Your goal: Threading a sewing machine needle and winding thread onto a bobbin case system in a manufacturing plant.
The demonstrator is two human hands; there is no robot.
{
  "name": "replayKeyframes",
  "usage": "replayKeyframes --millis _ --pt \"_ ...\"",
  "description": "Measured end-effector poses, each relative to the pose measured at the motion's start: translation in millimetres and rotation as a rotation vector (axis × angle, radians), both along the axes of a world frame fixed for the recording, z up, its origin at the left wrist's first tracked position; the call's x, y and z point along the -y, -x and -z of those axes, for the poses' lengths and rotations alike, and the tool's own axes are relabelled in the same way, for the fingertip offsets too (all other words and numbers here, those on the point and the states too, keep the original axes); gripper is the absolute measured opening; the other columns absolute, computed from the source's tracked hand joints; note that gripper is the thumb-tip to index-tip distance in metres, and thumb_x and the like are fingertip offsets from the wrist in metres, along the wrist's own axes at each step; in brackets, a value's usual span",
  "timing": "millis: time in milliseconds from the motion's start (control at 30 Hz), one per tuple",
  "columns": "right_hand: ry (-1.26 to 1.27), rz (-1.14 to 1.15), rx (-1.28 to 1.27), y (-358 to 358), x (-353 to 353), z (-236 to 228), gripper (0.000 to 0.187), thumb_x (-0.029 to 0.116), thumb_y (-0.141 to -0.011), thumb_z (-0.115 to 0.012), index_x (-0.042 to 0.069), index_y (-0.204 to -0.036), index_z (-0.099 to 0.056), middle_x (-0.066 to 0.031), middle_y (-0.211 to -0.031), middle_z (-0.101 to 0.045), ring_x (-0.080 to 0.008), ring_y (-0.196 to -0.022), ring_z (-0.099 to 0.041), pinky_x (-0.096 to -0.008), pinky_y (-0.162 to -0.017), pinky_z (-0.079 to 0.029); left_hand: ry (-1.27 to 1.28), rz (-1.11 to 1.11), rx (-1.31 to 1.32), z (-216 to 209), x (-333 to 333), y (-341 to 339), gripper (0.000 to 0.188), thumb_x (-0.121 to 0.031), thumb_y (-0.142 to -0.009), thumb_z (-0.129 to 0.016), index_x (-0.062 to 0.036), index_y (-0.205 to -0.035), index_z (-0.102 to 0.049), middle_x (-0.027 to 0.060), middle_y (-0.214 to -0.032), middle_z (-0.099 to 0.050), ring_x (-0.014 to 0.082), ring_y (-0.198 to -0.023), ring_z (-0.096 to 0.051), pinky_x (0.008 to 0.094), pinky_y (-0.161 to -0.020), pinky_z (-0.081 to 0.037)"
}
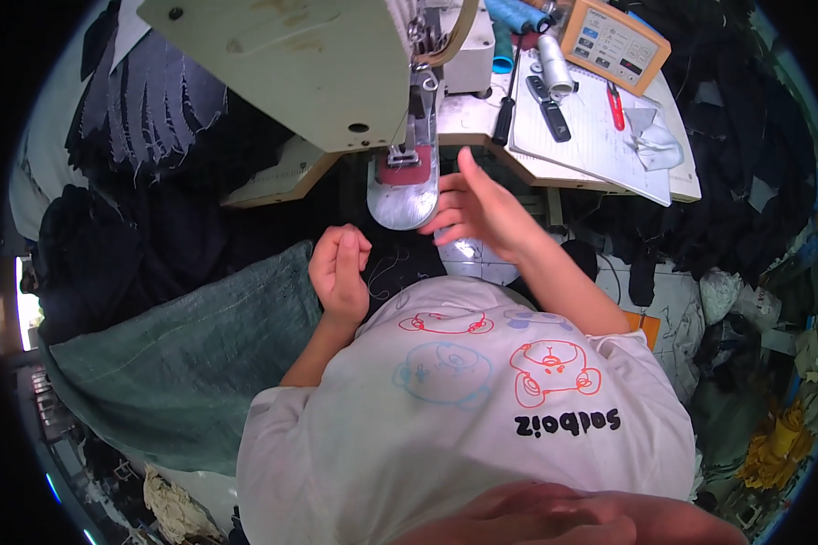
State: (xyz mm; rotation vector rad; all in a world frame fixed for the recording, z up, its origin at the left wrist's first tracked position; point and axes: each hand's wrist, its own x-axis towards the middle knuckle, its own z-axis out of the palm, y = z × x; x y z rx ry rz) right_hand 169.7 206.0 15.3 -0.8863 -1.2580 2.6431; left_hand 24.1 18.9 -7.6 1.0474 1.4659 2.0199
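A cream sewing machine (291, 68) stands ahead of me. Its narrow metal arm (402, 211) points toward me, with the presser foot (405, 156) over a dark red plate (407, 173). No cloth shows under the foot. My right hand (482, 213) is open beside the arm's right edge, fingers apart and thumb raised, its fingertips at or just behind the metal; I cannot tell whether they touch. Lower and to the left, my left hand (339, 272) is closed, thumb along the curled fingers, with nothing seen in it. Green-grey cloth (191, 354) spreads next to it.
The table's right side holds a notebook (554, 150), a black screwdriver (504, 118), a dark key fob (549, 109), red snips (616, 107), thread spools (554, 65) and an orange-framed control panel (614, 50). Frayed dark strips (145, 100) hang at the left.
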Motion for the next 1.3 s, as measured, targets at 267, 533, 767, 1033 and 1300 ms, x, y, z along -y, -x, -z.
replayKeyframes --millis 267,533,767,1033,1300 --pt "0.398 0.531 -0.301 64 42 -10 0.053 0.051 -0.108 -0.027 0.01 -0.133 -0.051 -0.0096 -0.127 -0.061 -0.0276 -0.115 -0.061 -0.0511 -0.103 -0.048 0.08 -0.042 0.177 -1 3 3 0.019 -0.017 -0.104 -0.052 -0.0014 -0.095 -0.057 -0.0009 -0.075 -0.047 0.0038 -0.062 -0.037 0.0199 -0.053 -0.029" --pt "0.395 0.533 -0.364 60 48 18 0.049 0.047 -0.108 -0.035 0.009 -0.132 -0.054 -0.0088 -0.125 -0.063 -0.0248 -0.114 -0.062 -0.043 -0.103 -0.048 0.023 -0.014 -0.024 2 -14 11 0.015 -0.002 -0.096 -0.062 0.0027 -0.11 -0.061 -0.0003 -0.087 -0.053 0.003 -0.069 -0.044 0.0182 -0.058 -0.034" --pt "0.181 0.508 -0.135 46 41 74 0.041 0.044 -0.107 -0.043 0.011 -0.127 -0.057 -0.0067 -0.119 -0.064 -0.0191 -0.11 -0.061 -0.0398 -0.096 -0.049 0.078 -0.073 -0.533 6 -39 11 0.016 0.008 -0.082 -0.067 0.0026 -0.098 -0.069 0.0064 -0.095 -0.056 0.0091 -0.075 -0.052 0.0217 -0.062 -0.04" --pt "0.027 0.674 0.237 3 41 107 0.025 0.032 -0.098 -0.053 0.018 -0.118 -0.062 0.0033 -0.105 -0.062 -0.0108 -0.096 -0.054 -0.0336 -0.084 -0.039 0.007 -0.251 -0.625 17 -49 -4 0.017 0.008 -0.08 -0.07 0.0017 -0.096 -0.07 0.0056 -0.094 -0.056 0.0079 -0.067 -0.047 0.0218 -0.055 -0.035" --pt "-0.002 0.708 0.157 -10 42 108 0.025 0.028 -0.098 -0.053 0.018 -0.117 -0.064 0.0049 -0.103 -0.064 -0.0069 -0.093 -0.055 -0.0283 -0.083 -0.038 -0.004 -0.204 -0.38 16 -54 -4 0.018 0.008 -0.084 -0.069 0.0033 -0.102 -0.066 0.0019 -0.099 -0.056 0.0082 -0.082 -0.055 0.0212 -0.073 -0.045"
